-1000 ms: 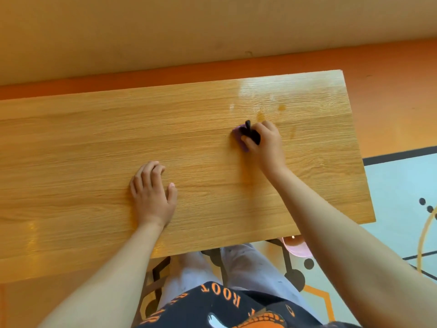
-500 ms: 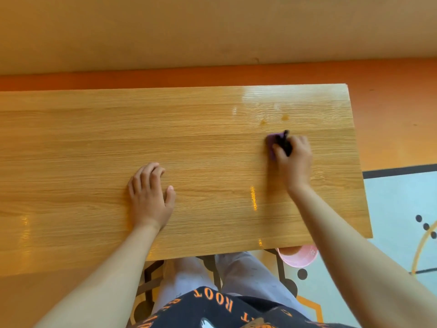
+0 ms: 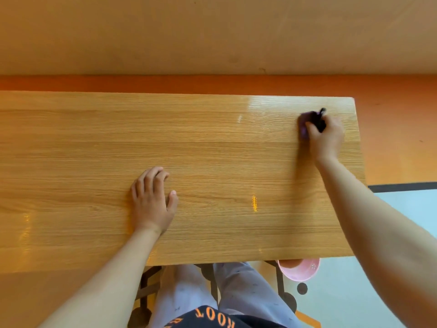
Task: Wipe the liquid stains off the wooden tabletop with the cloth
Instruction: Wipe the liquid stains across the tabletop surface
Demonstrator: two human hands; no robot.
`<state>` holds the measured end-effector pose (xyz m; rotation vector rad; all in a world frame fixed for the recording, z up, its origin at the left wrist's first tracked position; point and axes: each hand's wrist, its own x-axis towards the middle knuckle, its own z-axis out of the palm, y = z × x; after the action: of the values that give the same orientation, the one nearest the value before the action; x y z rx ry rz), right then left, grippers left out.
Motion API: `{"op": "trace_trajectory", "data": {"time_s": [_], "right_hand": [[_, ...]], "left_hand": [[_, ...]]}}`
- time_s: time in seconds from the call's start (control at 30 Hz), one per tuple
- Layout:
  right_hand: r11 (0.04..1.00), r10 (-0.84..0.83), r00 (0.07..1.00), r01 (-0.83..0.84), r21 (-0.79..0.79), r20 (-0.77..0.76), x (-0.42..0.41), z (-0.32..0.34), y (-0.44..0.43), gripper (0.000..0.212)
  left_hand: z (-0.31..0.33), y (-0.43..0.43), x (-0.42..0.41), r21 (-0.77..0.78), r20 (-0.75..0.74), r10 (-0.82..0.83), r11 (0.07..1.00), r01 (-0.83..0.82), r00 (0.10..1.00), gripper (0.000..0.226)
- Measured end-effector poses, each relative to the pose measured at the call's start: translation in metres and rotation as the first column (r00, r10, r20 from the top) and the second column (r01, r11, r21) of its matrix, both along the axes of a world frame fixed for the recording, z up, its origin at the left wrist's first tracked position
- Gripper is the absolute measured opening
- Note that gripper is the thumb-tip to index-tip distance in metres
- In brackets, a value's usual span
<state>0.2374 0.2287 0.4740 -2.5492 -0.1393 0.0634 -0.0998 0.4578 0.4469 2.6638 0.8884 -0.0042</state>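
A long wooden tabletop [image 3: 99,147] fills the middle of the view. My right hand [image 3: 327,136] is near its far right corner, closed on a small purple cloth [image 3: 303,125] with a black part sticking up, pressed against the wood. The cloth is mostly hidden under my fingers and looks blurred. My left hand [image 3: 152,200] rests flat on the tabletop near the front middle, fingers together, holding nothing. A glossy streak [image 3: 254,202] shines on the wood in front of the cloth; no orange spots show around the cloth.
A pink bowl [image 3: 300,271] sits on the floor under the table's front right edge. Dark table legs [image 3: 146,287] and my own legs show below the front edge. An orange floor strip and a wall lie beyond the far edge.
My right hand has carried the cloth to the right and away from me, across the spot where orange stains showed, toward the far right corner. My left hand stayed put.
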Motion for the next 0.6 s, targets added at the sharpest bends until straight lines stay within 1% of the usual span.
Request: {"op": "trace_trajectory", "data": {"time_s": [0.13,0.23,0.33,0.43,0.53,0.6], "right_hand": [[0.996,-0.031,0.999,0.032,-0.080,0.012,0.004,0.000,-0.021,0.021],[0.999,-0.016,1.000,0.017,-0.041,0.004,-0.010,-0.004,0.007,0.019],[0.984,0.168,0.986,-0.167,0.065,-0.012,-0.037,-0.009,0.057,0.018],[0.929,0.354,0.935,-0.350,0.124,-0.012,-0.050,-0.013,0.099,0.015],[0.905,0.407,0.913,-0.405,0.132,0.006,-0.035,-0.013,0.107,0.014],[0.911,0.395,0.919,-0.394,0.123,0.015,-0.015,-0.011,0.094,0.016]], "left_hand": [[0.000,0.001,0.000,0.002,0.009,0.001,1.000,-0.001,1.000,0.045],[0.000,0.001,0.000,0.001,0.007,0.000,1.000,0.000,1.000,0.046],[0.001,0.001,0.000,-0.003,-0.001,0.003,1.000,-0.003,1.000,0.046],[0.001,0.001,0.000,-0.009,-0.009,0.008,1.000,-0.008,1.000,0.046],[0.001,0.002,0.000,-0.006,0.000,0.012,1.000,-0.012,1.000,0.046],[0.000,0.001,-0.001,-0.006,0.001,0.011,1.000,-0.011,1.000,0.046]]}}
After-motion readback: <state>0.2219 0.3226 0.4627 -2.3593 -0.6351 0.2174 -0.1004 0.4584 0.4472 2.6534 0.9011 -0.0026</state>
